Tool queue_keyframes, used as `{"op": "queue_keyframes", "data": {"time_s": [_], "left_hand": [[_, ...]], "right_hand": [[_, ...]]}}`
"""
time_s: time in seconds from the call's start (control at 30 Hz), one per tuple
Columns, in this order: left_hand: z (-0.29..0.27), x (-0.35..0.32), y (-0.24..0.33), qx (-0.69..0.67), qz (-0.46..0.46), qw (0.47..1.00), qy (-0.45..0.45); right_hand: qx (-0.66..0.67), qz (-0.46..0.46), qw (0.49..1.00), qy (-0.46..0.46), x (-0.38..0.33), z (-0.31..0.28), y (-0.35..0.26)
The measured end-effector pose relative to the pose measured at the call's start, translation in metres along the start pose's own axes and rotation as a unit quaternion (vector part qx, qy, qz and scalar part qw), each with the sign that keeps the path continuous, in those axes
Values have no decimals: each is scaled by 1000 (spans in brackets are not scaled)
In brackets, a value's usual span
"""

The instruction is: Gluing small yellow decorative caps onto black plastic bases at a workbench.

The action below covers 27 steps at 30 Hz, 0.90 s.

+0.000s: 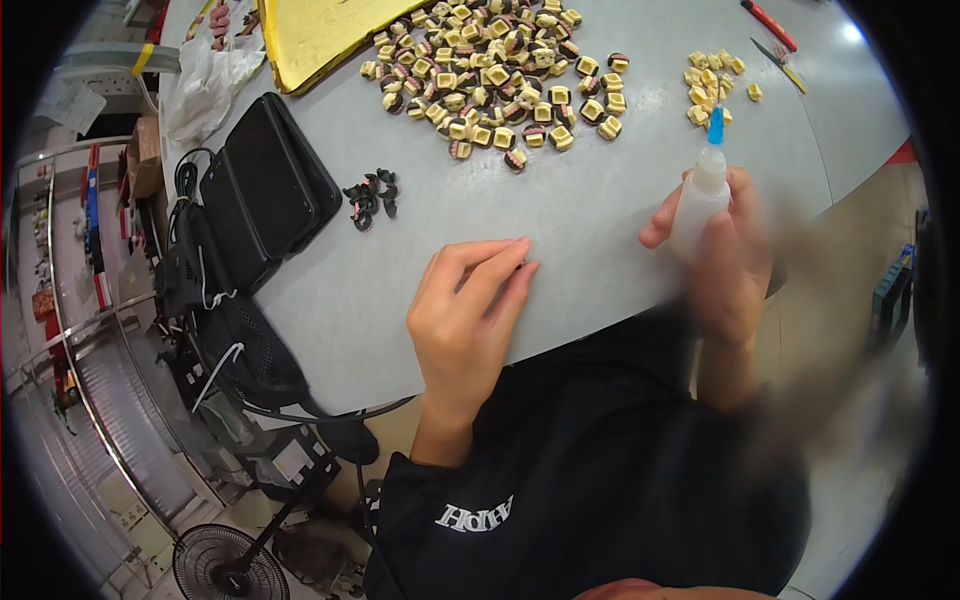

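In my right hand (735,260) is a translucent white squeeze bottle (700,205) with a blue needle tip (716,125), held upright with the tip pointing away from me. My left hand (465,320) is over the grey table, its thumb and fingertips pinched together. A small dark speck shows at those fingertips, too small to name. Beyond the hands lies a large heap of small cream pieces with dark and pink parts (500,75). Several plain cream pieces (705,75) lie beyond the bottle tip. Left of my left hand sits a little cluster of black curved pieces (372,198).
A black folding case or device (265,190) rests on the table's left side, with cables beside it. Behind it are a yellow tray (325,40) and a crumpled white plastic bag (210,90). A red pen (770,25) and a thin pointed tool (780,65) lie at the far right.
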<state>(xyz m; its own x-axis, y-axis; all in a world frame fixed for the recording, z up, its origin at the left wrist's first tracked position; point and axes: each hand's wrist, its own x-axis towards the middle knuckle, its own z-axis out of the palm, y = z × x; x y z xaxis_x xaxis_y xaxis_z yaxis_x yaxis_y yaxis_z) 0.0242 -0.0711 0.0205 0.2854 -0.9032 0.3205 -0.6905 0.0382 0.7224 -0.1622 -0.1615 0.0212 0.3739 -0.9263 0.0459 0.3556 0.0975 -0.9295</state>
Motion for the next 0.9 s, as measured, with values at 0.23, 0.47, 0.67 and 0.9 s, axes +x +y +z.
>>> {"op": "queue_keyframes", "data": {"time_s": [0.23, 0.47, 0.67, 0.9], "left_hand": [[-4, -4, 6, -110, -53, 992, 9], [-1, -11, 7, -454, -152, 877, -40], [8, -12, 4, -578, -185, 794, -34], [10, -12, 0, -628, -151, 763, -17]], "right_hand": [[39, 56, 998, -15, 4, 2, -1], [46, 65, 996, -41, 7, 6, -2], [-6, 71, 997, -28, 7, 1, 1], [79, -83, 992, -48, 20, 10, 12]]}}
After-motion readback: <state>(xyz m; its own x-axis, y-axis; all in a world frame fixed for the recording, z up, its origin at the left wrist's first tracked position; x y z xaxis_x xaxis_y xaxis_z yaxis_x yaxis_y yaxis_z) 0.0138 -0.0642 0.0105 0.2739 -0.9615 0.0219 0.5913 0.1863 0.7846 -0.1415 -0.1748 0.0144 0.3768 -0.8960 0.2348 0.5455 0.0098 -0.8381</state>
